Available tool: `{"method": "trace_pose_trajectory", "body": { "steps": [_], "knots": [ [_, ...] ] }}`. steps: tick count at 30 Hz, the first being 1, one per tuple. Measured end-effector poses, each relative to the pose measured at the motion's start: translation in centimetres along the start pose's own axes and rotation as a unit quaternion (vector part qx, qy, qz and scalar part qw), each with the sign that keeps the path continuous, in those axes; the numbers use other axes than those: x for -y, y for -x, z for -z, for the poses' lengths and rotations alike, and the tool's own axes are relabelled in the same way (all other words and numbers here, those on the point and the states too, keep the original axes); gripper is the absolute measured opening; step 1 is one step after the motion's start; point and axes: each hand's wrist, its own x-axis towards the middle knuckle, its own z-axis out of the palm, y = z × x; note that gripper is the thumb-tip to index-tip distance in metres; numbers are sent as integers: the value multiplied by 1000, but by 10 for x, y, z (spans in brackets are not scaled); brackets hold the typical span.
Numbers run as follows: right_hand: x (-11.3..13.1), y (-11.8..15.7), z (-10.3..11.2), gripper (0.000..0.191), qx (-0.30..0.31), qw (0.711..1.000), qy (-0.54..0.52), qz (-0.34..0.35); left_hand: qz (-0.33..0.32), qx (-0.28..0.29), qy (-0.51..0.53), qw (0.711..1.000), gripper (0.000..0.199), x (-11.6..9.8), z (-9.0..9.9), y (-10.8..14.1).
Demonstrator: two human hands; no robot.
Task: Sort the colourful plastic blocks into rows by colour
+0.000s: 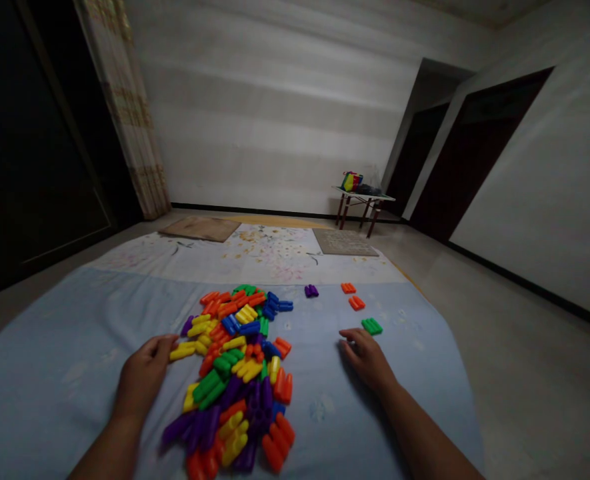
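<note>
White walls [275, 120] and a patterned curtain [132, 127] enclose a dim room, where a small table [386, 197] bears a multicoloured bag [351, 181]. Nearer, a brown mat [202, 229] and a greyish mat [345, 243] lie at the far edge of a flowered cloth [295, 257], which meets a pale blue cloth [99, 333]. On the blue, a heaped pile of plastic pieces [232, 357] fills the space between the hands; a purple piece [311, 291], two orange pieces [357, 303] and a green piece [372, 326] lie apart on the right. Thumb and forefinger of the left hand [147, 367] nearly meet at a yellow piece [182, 351] on the pile's left edge; whether they pinch it, I cannot tell. Loosely spread and holding nothing, the right hand [367, 357] is just beside the green piece. The yellow piece's long axis runs roughly crosswise, its far end pointing right, into the pile.
</note>
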Motion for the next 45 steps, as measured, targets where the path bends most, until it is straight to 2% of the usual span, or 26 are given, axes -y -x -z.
{"method": "trace_pose_trajectory", "body": {
  "steps": [5,9,13,16,20,26,31,35,38,42,45],
  "knots": [
    [53,-8,-2,23,107,992,-39,53,3,14,1,1000,39,-2,-1,2],
    [97,-11,-11,27,176,975,-101,89,-2,17,7,1000,39,-1,-2,3],
    [114,-5,-26,41,204,962,-149,102,3,22,7,1000,40,0,-3,3],
    [110,2,-36,52,203,960,-157,109,7,20,7,1000,40,0,-3,3],
    [103,8,-42,53,195,964,-145,106,-5,13,6,1000,40,1,-4,3],
    [92,5,-35,53,167,972,-126,106,-6,16,-14,1000,40,3,-4,2],
    [83,0,-30,52,112,977,-165,82,1,24,-22,999,39,-4,0,5],
    [77,-4,-31,48,97,978,-174,67,8,32,-43,999,39,-8,2,5],
    [68,-8,-26,41,108,983,-143,37,11,26,-60,998,39,-5,1,2],
    [48,-15,-9,30,142,988,-63,-3,15,22,-66,997,40,-1,0,-2],
    [36,-18,2,30,156,987,-28,-18,23,24,-62,998,40,-1,0,-3]
  ]
}}
